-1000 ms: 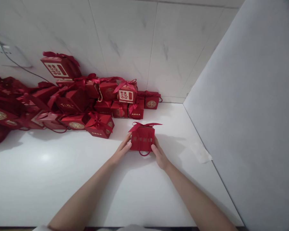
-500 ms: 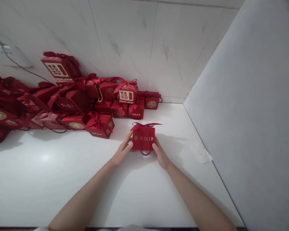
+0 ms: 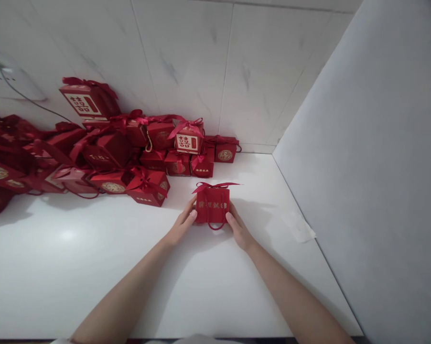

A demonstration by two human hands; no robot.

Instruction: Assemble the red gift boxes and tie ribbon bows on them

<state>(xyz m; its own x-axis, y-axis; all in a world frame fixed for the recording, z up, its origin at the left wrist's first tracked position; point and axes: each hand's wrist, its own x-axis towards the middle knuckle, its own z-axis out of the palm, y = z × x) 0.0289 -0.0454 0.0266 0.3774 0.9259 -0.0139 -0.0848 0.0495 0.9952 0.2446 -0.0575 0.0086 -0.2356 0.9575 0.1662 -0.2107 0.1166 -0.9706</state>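
Note:
A small red gift box (image 3: 212,204) with gold lettering, a ribbon bow on top and a looped cord handle hanging over its near face is held between my two hands over the white table. My left hand (image 3: 184,220) grips its left side, thumb on the near edge and fingers partly hidden behind. On the opposite side, my right hand (image 3: 239,225) presses with the thumb at the lower right corner, its other fingers along the side. Just left and beyond sits another red box (image 3: 149,188) with a bow.
Many similar red gift boxes (image 3: 108,150) are heaped along the marbled wall (image 3: 187,62) at the back left. A white tissue-like piece (image 3: 303,230) lies by the grey panel (image 3: 380,143) on the right. A dark cable (image 3: 32,100) runs down behind the heap.
Both hands keep hold of the gift box, with almost no movement. The whole view has shifted very slightly.

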